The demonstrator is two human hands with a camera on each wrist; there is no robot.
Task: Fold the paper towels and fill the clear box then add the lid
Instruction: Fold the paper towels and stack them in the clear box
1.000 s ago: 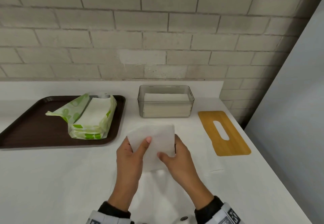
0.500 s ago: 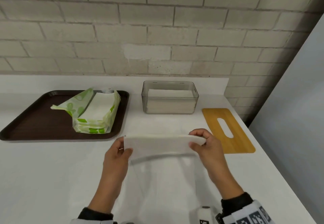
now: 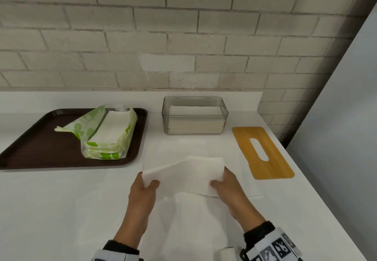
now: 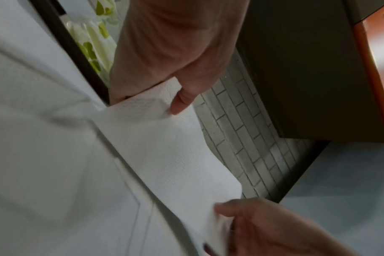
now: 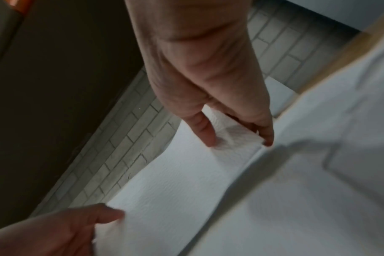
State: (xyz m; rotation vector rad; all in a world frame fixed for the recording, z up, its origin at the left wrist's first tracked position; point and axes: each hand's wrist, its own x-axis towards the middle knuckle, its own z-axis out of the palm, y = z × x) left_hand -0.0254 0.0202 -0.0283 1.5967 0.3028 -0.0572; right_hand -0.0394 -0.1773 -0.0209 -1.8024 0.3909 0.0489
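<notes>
A white paper towel (image 3: 183,174) hangs between both hands just above the white table, its far edge bowed upward. My left hand (image 3: 148,183) pinches its left end, thumb on top. My right hand (image 3: 219,180) pinches the right end. The left wrist view shows the left hand (image 4: 175,102) on the towel (image 4: 164,147). In the right wrist view the right hand (image 5: 237,138) grips the towel (image 5: 175,190). The clear box (image 3: 194,131) stands behind, about half full of folded towels. Its bamboo lid (image 3: 263,158) lies flat to the right.
More white sheets (image 3: 193,220) lie flat on the table under my hands. A dark brown tray (image 3: 40,148) at the left carries an open green-and-white towel pack (image 3: 106,138). A brick wall runs behind; the table's edge slants along the right.
The hands pulled apart from a close hold, stretching the towel sideways. Since half a second ago they have come slightly closer and the towel has bowed upward.
</notes>
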